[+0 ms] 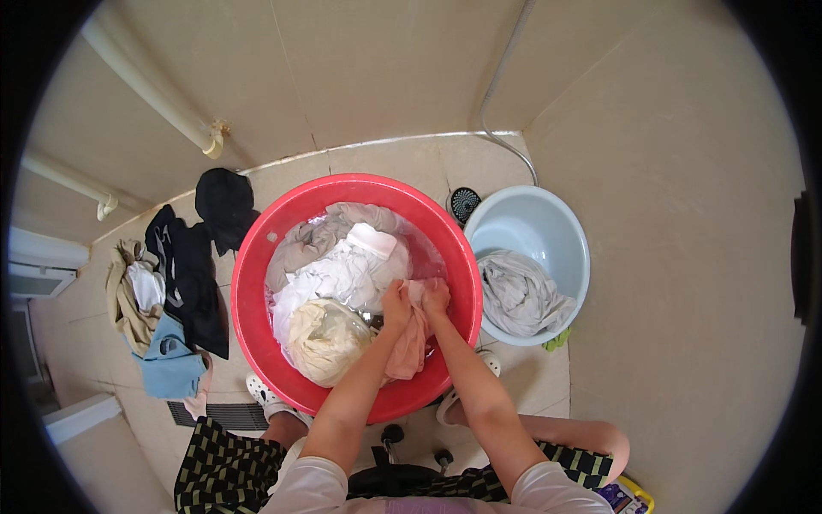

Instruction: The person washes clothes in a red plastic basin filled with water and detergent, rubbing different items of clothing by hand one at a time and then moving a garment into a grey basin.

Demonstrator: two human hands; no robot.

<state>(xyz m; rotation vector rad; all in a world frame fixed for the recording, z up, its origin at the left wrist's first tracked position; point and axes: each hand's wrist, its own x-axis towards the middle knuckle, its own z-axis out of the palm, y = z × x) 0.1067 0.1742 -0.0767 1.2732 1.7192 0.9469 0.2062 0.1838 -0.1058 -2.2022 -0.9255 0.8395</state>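
Note:
In a large red plastic basin (289, 385) of water, my left hand (396, 307) and my right hand (436, 297) grip a wet salmon-pink cloth garment (408, 350) near its upper end. The two hands are a short way apart, with the cloth hanging between and below them. Left of my hands lie soaked white clothes (340, 276) and a cream cloth (324, 340) bulging out of the water. Grey-beige fabric (308, 241) lies at the basin's far side, partly under water.
A light blue basin (523, 212) holding wet grey cloth (526, 295) stands at the right, beside a shower head (463, 204) with its hose. Black garments (199, 283), beige trousers (131, 295) and a light blue garment (170, 366) lie on the tiles at the left, near a floor grate (225, 416).

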